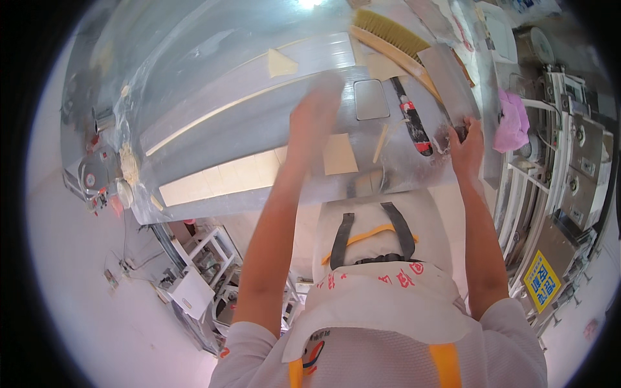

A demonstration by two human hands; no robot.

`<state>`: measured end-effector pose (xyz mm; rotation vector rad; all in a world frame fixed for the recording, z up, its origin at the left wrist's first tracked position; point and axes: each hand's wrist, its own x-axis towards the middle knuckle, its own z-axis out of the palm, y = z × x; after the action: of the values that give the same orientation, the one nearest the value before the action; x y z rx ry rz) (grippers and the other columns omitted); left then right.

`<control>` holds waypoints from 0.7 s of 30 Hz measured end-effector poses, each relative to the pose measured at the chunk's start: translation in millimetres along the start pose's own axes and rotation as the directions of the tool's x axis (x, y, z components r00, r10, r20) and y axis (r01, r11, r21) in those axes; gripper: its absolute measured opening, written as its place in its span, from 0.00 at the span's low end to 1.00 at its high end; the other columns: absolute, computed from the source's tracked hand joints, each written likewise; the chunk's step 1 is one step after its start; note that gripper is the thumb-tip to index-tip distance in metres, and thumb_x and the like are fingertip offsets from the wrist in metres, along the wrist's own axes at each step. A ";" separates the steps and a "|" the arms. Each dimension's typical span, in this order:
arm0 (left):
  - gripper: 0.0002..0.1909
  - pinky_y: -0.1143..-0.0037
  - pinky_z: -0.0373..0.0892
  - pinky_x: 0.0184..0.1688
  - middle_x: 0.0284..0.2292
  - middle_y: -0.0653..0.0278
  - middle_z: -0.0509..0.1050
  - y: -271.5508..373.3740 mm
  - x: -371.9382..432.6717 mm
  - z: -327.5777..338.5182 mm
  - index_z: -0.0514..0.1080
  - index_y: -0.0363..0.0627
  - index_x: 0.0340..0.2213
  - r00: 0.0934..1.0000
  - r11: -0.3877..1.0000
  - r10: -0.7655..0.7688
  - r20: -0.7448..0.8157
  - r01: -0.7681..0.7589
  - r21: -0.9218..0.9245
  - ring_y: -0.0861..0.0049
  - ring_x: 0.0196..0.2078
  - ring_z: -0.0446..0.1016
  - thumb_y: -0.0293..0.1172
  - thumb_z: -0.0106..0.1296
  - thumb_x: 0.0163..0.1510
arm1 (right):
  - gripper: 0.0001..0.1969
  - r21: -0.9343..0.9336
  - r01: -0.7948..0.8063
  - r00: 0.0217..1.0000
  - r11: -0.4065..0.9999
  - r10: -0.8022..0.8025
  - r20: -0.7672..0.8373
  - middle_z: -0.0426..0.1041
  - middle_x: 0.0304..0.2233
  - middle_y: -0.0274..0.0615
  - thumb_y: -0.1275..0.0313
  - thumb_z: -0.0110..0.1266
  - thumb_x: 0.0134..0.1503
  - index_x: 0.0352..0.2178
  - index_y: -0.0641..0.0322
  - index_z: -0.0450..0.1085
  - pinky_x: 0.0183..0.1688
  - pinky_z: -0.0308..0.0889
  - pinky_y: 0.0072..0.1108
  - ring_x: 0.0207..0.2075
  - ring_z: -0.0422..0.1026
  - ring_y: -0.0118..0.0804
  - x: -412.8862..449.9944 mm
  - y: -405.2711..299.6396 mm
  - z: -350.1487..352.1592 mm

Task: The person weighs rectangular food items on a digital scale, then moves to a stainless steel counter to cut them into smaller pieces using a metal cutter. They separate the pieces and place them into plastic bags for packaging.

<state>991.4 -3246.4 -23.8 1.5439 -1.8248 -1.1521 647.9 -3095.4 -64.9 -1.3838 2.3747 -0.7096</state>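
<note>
My right hand (468, 138) grips the dark handle of a broad-bladed knife (449, 80) at the table's right side, its wide grey blade pointing away from me. My left hand (320, 97) is motion-blurred above the table's middle, and its fingers cannot be made out. Below it lies a square of dough sheet (341, 154). A long dough strip (223, 179), marked or cut into several squares, runs left from under my left forearm. Between my hands are a square metal plate (372, 99) and a tool with a red and black handle (417, 128).
A long-bristled wooden brush (398, 43) lies beside the knife. Thin dough trimmings (233, 107) and a dough scrap (281, 63) rest on the metal table (194, 145). Crumbly dough (128, 162) sits at the left edge. A pink cloth (512, 120) hangs at the right.
</note>
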 end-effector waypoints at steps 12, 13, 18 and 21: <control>0.12 0.70 0.78 0.46 0.39 0.58 0.80 -44.3 -260.2 38.2 0.74 0.35 0.45 0.495 0.041 -0.741 0.454 0.708 -0.705 0.70 0.40 0.81 0.34 0.55 0.68 | 0.17 0.442 0.517 0.639 0.733 -0.674 0.370 0.73 0.49 0.51 0.80 0.53 0.58 0.50 0.63 0.71 0.58 0.66 0.40 0.54 0.69 0.57 -37.8 -166.5 83.9; 0.13 0.69 0.78 0.47 0.39 0.57 0.80 -46.5 -259.6 41.8 0.74 0.35 0.45 0.507 0.038 -0.733 0.453 0.696 -0.717 0.69 0.41 0.81 0.34 0.55 0.68 | 0.17 0.422 0.529 0.630 0.737 -0.674 0.386 0.73 0.49 0.52 0.81 0.53 0.58 0.50 0.63 0.71 0.58 0.66 0.40 0.54 0.69 0.57 -40.6 -175.0 96.0; 0.15 0.72 0.77 0.48 0.39 0.59 0.79 -57.8 -270.5 60.0 0.73 0.34 0.45 0.547 -0.052 -0.705 0.452 0.595 -0.802 0.72 0.41 0.80 0.35 0.59 0.65 | 0.16 0.334 0.562 0.632 0.756 -0.654 0.416 0.73 0.48 0.53 0.82 0.52 0.58 0.48 0.62 0.71 0.56 0.66 0.41 0.52 0.70 0.59 -55.9 -178.0 128.9; 0.19 0.71 0.74 0.53 0.43 0.60 0.78 -69.2 -270.9 71.9 0.72 0.33 0.47 0.605 -0.077 -0.670 0.430 0.519 -0.851 0.73 0.47 0.78 0.35 0.62 0.63 | 0.14 0.300 0.515 0.622 0.803 -0.590 0.514 0.75 0.46 0.52 0.82 0.52 0.58 0.47 0.63 0.71 0.53 0.68 0.40 0.49 0.71 0.59 -69.7 -167.1 128.5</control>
<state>1038.6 -2966.9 -78.1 1.4489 0.1549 -1.9326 865.4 -3137.6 -78.5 -1.9589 1.3855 -0.4451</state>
